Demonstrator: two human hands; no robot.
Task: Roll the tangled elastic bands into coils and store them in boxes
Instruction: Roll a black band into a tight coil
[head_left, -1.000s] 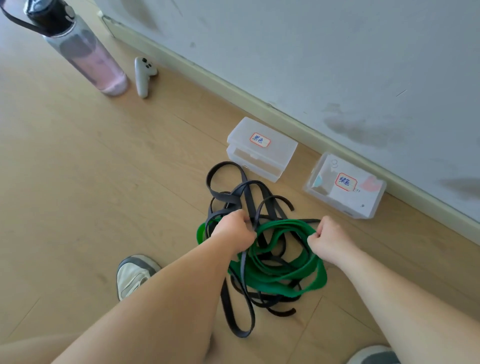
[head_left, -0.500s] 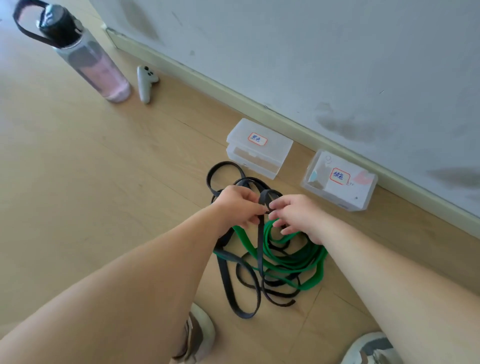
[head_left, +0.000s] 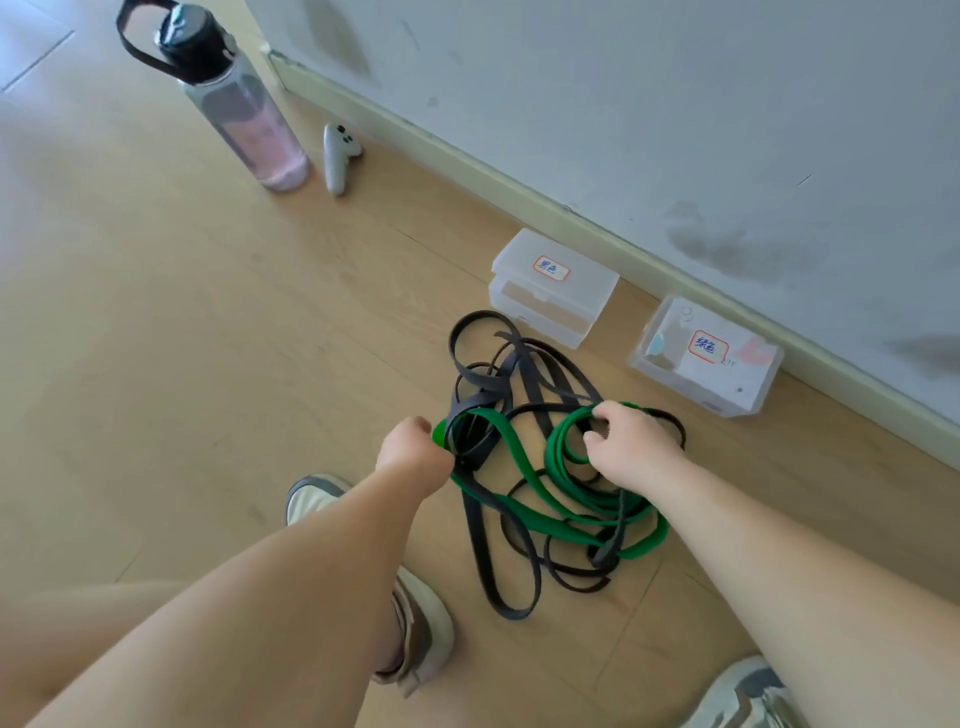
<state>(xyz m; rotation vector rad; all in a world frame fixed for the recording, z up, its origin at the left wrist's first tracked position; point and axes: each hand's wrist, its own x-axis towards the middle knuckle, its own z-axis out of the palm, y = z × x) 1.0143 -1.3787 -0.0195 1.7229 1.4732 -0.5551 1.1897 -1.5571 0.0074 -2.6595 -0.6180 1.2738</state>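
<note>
Gripping the green band with both hands, over a tangle on the floor.
Both forearms reach forward and down. The left hand is a fist with its back to the camera, clenched on the band's left end where the black band crosses it. The right hand, palm down, has its fingers curled round several green loops at the tangle's right. Between the hands a green strand runs left to right, then sweeps toward the lower right. One long black loop points back toward the person. The tangle lies just before the left box and near the right box.
</note>
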